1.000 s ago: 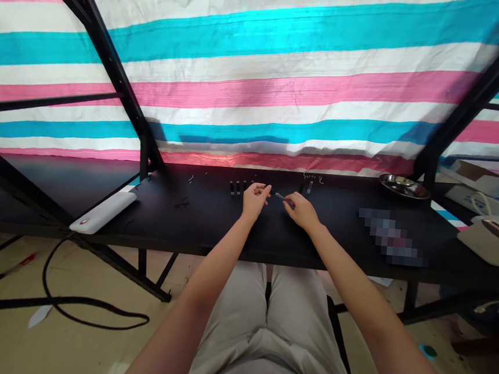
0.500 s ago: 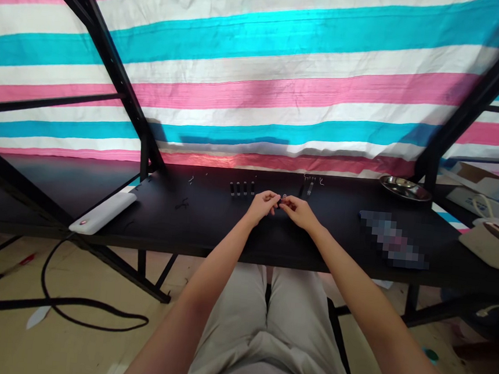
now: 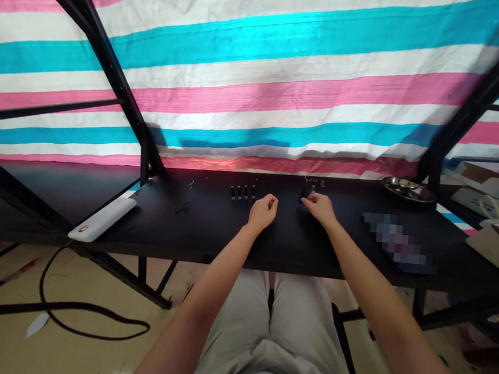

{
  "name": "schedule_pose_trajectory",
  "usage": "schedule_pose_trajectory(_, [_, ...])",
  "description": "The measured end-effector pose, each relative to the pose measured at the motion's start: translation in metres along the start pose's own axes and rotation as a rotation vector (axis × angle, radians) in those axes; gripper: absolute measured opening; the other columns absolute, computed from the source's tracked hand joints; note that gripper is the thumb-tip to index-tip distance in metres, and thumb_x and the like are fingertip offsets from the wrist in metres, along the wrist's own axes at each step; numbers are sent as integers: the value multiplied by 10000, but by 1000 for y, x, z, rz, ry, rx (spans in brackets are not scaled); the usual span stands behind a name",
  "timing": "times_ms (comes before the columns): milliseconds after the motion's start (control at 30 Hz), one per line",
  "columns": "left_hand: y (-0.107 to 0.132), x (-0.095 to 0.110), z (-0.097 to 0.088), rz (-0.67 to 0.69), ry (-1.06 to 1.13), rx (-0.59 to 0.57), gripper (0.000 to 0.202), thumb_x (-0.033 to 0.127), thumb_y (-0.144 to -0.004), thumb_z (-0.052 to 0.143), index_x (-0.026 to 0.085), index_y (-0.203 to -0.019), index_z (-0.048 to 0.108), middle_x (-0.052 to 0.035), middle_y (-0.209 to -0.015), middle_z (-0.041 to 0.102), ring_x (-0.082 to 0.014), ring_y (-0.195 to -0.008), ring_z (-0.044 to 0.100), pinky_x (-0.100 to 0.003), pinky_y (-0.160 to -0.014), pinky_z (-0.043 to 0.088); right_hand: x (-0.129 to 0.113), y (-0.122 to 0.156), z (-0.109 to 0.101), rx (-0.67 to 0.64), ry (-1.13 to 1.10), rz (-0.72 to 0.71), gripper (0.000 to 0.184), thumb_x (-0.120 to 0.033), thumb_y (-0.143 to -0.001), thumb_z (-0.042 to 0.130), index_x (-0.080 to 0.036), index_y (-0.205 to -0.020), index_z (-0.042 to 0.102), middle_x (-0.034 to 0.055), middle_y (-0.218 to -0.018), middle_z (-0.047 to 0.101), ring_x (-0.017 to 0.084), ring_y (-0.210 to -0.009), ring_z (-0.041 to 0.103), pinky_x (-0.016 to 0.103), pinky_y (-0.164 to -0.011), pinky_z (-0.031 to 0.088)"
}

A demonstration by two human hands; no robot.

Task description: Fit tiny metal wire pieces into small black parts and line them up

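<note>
My left hand (image 3: 264, 210) is closed just above the black tabletop; whatever lies inside its curled fingers is hidden. To the right, my right hand (image 3: 321, 209) pinches at the near end of a small black strip-like piece (image 3: 306, 189). Just behind those fingers is a small clear-and-grey piece (image 3: 313, 188), partly covered by the hand. Several short black sticks with pale ends (image 3: 239, 192) stand in a row left of my left hand. Tiny pale bits (image 3: 313, 180) lie near the table's back edge.
A shiny metal dish (image 3: 409, 189) sits at the back right, with a blurred flat item (image 3: 397, 243) before it. On the left lies a white power-bank-like block (image 3: 102, 219) with a black cable (image 3: 88, 331). Black frame posts (image 3: 111, 70) flank the table (image 3: 210, 236); striped sheeting hangs behind.
My hands, together before, are now apart. The right hand has moved right and away from me to the small black piece. My left hand stays near its place, its fingers curled in more.
</note>
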State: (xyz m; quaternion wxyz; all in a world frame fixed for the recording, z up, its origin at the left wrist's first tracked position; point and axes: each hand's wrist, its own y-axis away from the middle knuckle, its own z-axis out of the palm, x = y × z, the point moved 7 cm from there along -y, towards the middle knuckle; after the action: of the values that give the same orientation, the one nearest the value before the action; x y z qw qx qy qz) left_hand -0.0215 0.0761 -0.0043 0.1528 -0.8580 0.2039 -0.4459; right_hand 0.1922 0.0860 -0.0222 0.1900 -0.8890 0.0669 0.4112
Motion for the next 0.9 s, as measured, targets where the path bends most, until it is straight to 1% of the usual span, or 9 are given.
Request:
schedule_pose_trajectory(33, [1,2,1,23,-37,-11,163,274,-836,456,184,-791,583,32,-604,534,-84,-533,454,-201,-548,334,6,-5,-3,-3,30,33,184,-347,-689,607,-165,-659,610,33,-636,639,153,-616,582,252,-618,417])
schedule_pose_trajectory(100, [2,4,2,47,-79,-29,173,277,-843,448,188,-807,591,29,-612,536,-87,-534,451,-202,-542,322,11,-14,-5,-15,108,37,166,-326,-692,616,-162,-679,631,40,-662,653,160,-650,597,253,-635,418])
schedule_pose_trajectory(200, [2,5,4,66,-97,-41,181,278,-848,442,188,-822,597,28,-601,527,-89,-530,448,-202,-539,318,9,-23,-1,-46,223,-20,158,-317,-703,621,-161,-696,648,51,-713,667,166,-690,602,254,-649,418])
schedule_pose_trajectory(333, [1,6,4,89,-106,-53,186,276,-850,442,187,-827,603,23,-613,544,-89,-533,455,-201,-542,320,5,-28,6,-51,300,-59,161,-323,-722,614,-169,-720,660,53,-749,674,165,-719,605,248,-658,422])
schedule_pose_trajectory(567, [2,7,5,85,-117,-60,187,273,-847,444,186,-825,608,17,-625,562,-94,-545,471,-203,-544,327,2,-31,8,-45,332,-68,139,-302,-724,607,-174,-709,658,49,-741,669,160,-718,603,238,-646,420])
schedule_pose_trajectory(700, [2,7,5,74,-118,-61,187,273,-845,447,185,-822,611,17,-625,565,-93,-547,475,-203,-542,329,3,-29,7,-53,338,-51,154,-313,-731,604,-169,-733,657,54,-766,671,166,-737,607,244,-658,424])
schedule_pose_trajectory(900, [2,7,5,75,-122,-64,195,280,-848,447,188,-828,618,13,-639,576,-97,-563,488,-204,-553,339,8,-31,10,-112,332,-22,153,-311,-750,596,-168,-754,651,51,-735,668,163,-731,614,257,-689,440])
